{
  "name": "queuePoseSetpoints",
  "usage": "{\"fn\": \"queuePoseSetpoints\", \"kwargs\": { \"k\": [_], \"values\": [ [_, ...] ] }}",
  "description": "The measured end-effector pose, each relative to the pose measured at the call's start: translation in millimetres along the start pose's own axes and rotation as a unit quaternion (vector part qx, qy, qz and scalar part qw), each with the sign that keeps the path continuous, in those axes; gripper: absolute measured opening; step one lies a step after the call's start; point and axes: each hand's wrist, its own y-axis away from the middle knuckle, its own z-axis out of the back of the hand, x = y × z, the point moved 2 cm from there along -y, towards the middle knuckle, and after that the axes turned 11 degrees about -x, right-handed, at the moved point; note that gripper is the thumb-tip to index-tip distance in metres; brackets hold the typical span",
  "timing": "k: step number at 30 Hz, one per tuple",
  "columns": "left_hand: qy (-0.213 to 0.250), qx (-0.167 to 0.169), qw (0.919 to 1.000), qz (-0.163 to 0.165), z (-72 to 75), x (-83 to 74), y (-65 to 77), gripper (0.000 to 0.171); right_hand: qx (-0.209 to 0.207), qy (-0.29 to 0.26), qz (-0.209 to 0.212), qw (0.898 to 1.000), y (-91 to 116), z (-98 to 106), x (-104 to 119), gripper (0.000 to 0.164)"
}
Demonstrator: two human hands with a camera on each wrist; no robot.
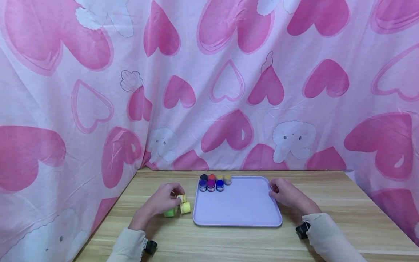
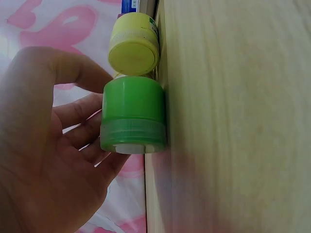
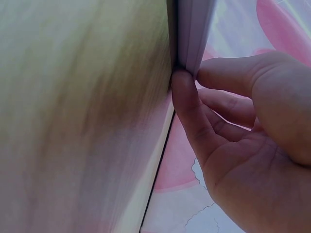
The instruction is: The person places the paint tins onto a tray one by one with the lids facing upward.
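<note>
left hand [image 1: 162,199] hides part of green jar [image 1: 169,213] and upper yellow jar [image 1: 182,198] in head view. black jar [image 1: 204,177] and red jar [image 1: 212,177] half hidden behind front-row jars [image 1: 211,185], whose print is too small to read. right wrist view: tray [image 3: 195,34] cut off at top, worktop [image 3: 73,121] blurred. both sleeves [image 1: 127,244] cut by head view's bottom edge.
</note>
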Motion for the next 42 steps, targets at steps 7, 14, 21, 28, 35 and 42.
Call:
{"fn": "queuePoseSetpoints", "kwargs": {
  "k": [7, 14, 21, 28, 35, 42],
  "values": [
    [0.006, 0.008, 0.9999, -0.001, -1.7, 2.3, -1.1, 0.021, -0.002, -0.003, -0.001, 1.0, 0.0, -0.3, 0.8, 0.022],
    [0.008, 0.011, 0.9999, -0.007, -3.8, 6.6, -0.8, 0.024, -0.001, -0.004, -0.001, 1.0, -0.5, -0.7, 0.7, 0.024],
    [-0.006, 0.021, 0.9996, -0.019, -5.4, 5.9, -2.1, 0.035, 0.0, -0.004, -0.002, 1.0, -0.3, 0.2, 1.1, 0.024],
    [-0.01, -0.002, 0.9993, -0.037, -5.6, 3.8, -2.8, 0.036, 0.001, -0.004, -0.001, 1.0, -0.1, 0.4, 1.2, 0.024],
    [0.004, -0.04, 0.999, -0.018, -7.5, -2.2, -5.0, 0.038, 0.001, -0.005, -0.002, 1.0, -0.7, 0.0, 0.3, 0.026],
    [0.0, -0.063, 0.9979, -0.01, -11.4, -14.6, -9.7, 0.038, 0.001, -0.001, 0.002, 1.0, -1.3, -1.0, -0.7, 0.027]
  ]
}}
